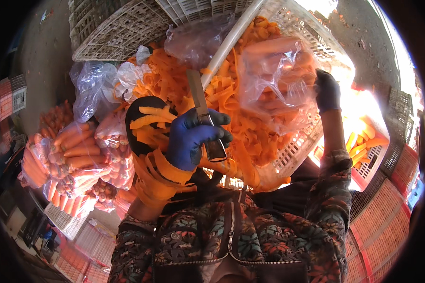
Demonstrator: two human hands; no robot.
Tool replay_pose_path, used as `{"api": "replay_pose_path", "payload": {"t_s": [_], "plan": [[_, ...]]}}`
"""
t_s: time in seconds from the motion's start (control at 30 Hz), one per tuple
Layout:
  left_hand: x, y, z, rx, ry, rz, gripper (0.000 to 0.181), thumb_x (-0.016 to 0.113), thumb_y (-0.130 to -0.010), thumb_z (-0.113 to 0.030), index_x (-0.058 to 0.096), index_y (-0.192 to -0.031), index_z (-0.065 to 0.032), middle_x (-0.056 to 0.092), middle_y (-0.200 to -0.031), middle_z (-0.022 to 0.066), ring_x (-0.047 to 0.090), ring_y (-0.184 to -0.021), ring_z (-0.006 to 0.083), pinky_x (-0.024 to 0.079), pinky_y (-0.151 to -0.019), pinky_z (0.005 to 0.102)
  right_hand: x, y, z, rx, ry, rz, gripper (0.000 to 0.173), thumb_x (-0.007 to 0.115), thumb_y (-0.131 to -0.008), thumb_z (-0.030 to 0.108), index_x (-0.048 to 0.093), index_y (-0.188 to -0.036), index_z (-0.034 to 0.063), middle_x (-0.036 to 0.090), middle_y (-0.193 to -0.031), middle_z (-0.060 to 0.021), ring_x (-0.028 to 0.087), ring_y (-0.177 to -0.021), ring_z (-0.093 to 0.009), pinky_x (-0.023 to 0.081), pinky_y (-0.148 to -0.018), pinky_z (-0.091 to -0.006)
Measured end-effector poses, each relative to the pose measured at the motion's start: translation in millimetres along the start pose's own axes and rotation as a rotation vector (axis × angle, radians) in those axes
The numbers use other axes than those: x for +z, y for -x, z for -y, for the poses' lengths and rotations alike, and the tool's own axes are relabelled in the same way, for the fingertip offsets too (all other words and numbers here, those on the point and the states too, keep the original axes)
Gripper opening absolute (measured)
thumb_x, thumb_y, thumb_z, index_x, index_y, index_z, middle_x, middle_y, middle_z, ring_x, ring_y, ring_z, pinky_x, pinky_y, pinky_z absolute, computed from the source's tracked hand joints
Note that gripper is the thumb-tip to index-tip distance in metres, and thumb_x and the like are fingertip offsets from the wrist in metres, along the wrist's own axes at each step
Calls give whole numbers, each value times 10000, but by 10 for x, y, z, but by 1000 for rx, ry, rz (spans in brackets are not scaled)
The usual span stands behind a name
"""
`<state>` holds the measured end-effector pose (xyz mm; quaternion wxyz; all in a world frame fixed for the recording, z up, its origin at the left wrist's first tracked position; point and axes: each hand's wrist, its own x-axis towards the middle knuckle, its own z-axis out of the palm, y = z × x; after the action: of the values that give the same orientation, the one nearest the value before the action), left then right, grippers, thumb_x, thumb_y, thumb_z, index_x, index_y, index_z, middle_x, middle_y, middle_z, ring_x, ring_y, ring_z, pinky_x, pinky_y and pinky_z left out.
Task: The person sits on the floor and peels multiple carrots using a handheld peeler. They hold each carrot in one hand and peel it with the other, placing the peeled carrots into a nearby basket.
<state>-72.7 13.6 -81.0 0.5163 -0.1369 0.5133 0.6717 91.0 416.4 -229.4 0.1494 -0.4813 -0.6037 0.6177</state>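
Observation:
My left hand (191, 139), in a blue glove with dark fingertips, is closed around the shiny handle of a knife (199, 95). The flat blade points up and away from me. Long orange carrot peels (164, 175) drape over my left wrist. To the right, my right hand (327, 90) wears a dark glove, its fingers curled at the edge of a clear plastic bag (274, 78) of carrots. Whether they grip the film is not plain. Under the bag, a heap of carrot peels (255, 145) fills a white perforated plastic crate (297, 148).
Clear bags of carrots (81, 152) are piled at left. Dirty white crates (120, 35) stand at the back. A pale bar or rim (233, 33) slants across the peels. Peeled carrots (361, 145) lie in a crate at right, by stacked red crates (379, 226).

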Motion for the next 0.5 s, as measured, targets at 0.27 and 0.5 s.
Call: {"api": "replay_pose_path", "payload": {"t_s": [0.27, 0.5], "plan": [[-35, 143, 23, 58, -25, 95, 266, 609, -825, 25, 652, -1085, 68, 720, -971, 157, 736, -780, 272, 618, -732, 396, 445, 1066, 1092, -253, -151, 198, 233, 629, -861, -96, 711, -1059, -4, 713, -976, -72, 666, -869, -141, 538, -761, -253], [48, 286, -52, 139, 8, 122, 252, 596, -820, 39, 670, -1058, 76, 723, -947, 164, 737, -768, 259, 620, -732, 374, 1009, 2331, 749, -615, 334, 329, 208, 710, -885, 41, 740, -1090, 24, 744, -966, -102, 698, -761, -151, 572, -722, -290]]}}
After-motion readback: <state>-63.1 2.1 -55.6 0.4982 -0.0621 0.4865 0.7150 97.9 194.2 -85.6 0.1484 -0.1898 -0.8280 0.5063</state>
